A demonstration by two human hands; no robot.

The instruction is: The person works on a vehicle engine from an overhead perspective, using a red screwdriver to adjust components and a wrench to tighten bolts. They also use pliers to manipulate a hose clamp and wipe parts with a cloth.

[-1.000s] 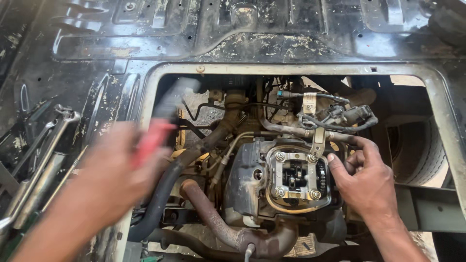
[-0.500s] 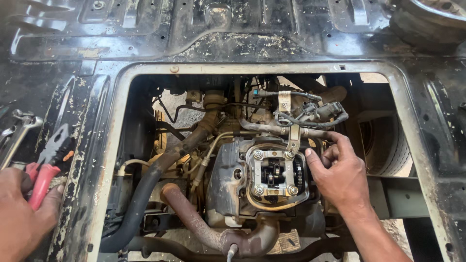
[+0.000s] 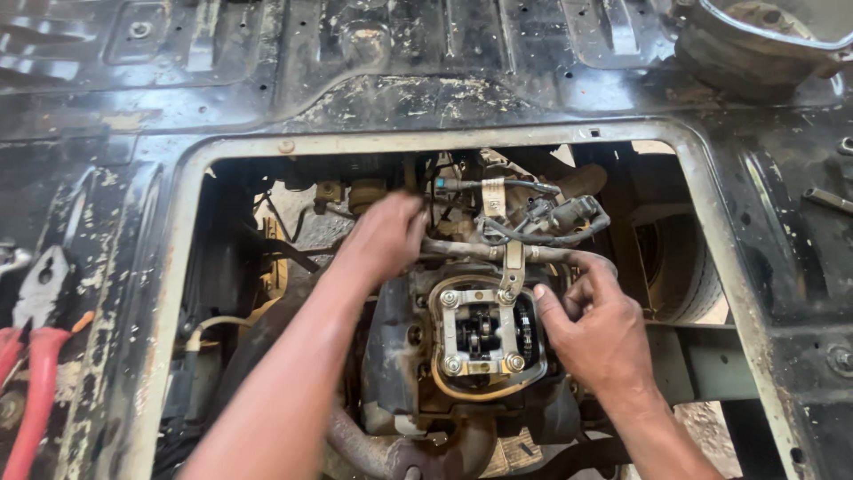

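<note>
From the head view I look down through a rectangular floor opening point(image 3: 178, 267) in a grimy black vehicle floor, and I take the open cylinder head point(image 3: 480, 336) in the middle of it as my landmark. Its cover is off, showing bolts at the corners and valve gear inside.

My left hand point(image 3: 384, 236) reaches in above and to the left of the cylinder head. Its fingers curl down onto the parts behind a grey hose point(image 3: 462, 251); I cannot tell whether they grip anything or only press there.

My right hand point(image 3: 593, 331) sits just right of the cylinder head. The thumb touches its right edge, and the other fingers bend loosely around that side, closed on nothing I can make out.

Above the cylinder head runs a bundle of wires and a connector point(image 3: 560, 216). Below it a rusty exhaust pipe point(image 3: 373, 449) bends away. Well to the left, on the floor panel, lie red-handled pliers point(image 3: 37, 356). To the right, a tyre point(image 3: 684, 267) shows through the opening.
</note>
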